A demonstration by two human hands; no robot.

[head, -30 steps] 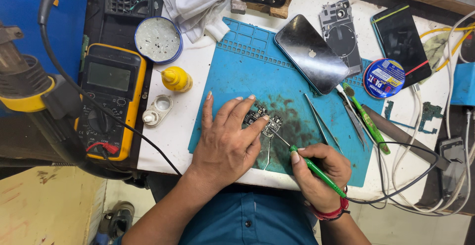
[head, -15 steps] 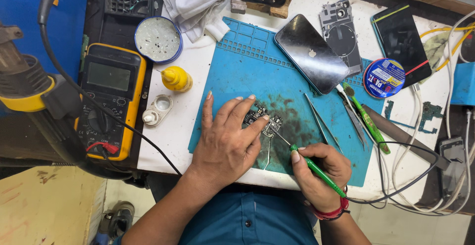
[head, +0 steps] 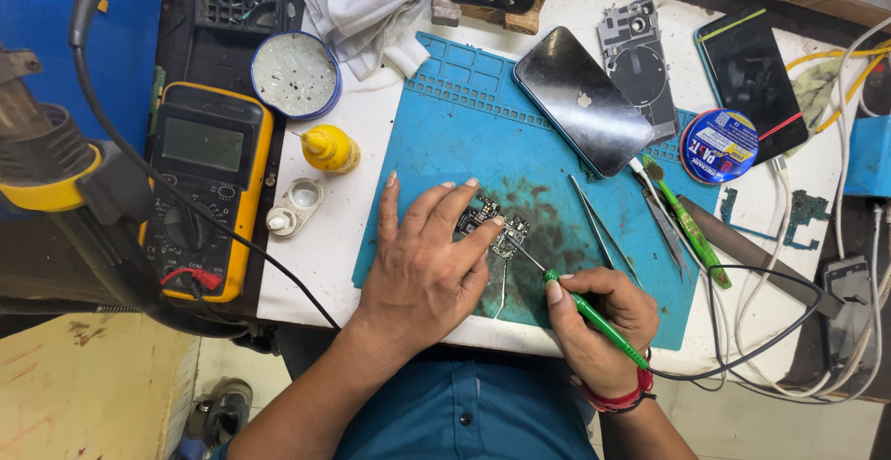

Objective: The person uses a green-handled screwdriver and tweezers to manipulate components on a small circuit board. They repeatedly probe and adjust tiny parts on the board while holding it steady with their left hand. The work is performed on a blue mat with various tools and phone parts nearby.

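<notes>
My left hand (head: pixel 425 265) lies flat on the blue work mat (head: pixel 483 116), its fingertips pressing a small circuit board (head: pixel 492 221) down near the mat's stained middle. My right hand (head: pixel 599 330) grips a green-handled soldering iron (head: pixel 594 316) like a pen. Its thin metal tip reaches up-left and touches the board's right edge beside my left index finger. A black cord runs from the iron's rear off to the right.
Tweezers (head: pixel 599 233) lie on the mat right of the board. A black phone (head: pixel 582 100), a phone frame (head: pixel 639 61) and a solder wire reel (head: pixel 718 146) sit at the back right. A yellow multimeter (head: pixel 200 181), yellow bottle (head: pixel 329 147) and round tin (head: pixel 295 75) stand left.
</notes>
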